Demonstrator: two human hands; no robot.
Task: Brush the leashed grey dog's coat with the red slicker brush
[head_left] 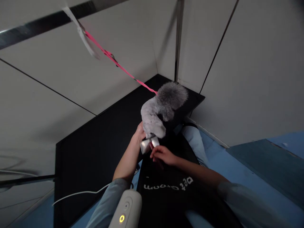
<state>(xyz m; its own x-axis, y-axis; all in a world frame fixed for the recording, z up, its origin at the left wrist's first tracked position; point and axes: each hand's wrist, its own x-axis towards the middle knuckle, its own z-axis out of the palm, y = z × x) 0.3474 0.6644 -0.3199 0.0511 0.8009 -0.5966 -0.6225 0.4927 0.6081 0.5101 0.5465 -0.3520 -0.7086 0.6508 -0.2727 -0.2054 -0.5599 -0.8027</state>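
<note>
A small grey dog (152, 115) with short-clipped body fur and a fluffier, darker grey part is on the black table (99, 145). My left hand (140, 131) is against its near side, with the fingers hidden by the dog. Just below the dog is what looks like a slicker brush (144, 147), with a wide silver head and a dark red handle. My right hand (163, 154) has its fingers curled around the handle. The brush head is close to the dog's fur; whether they touch is unclear.
A pink leash (123, 69) runs from the dog up to a white strap (82, 34) on a metal bar (47, 23). Pale wall panels (251, 63) stand behind the table. A white cable (80, 192) crosses the table's near part. My black apron (166, 202) bears white lettering.
</note>
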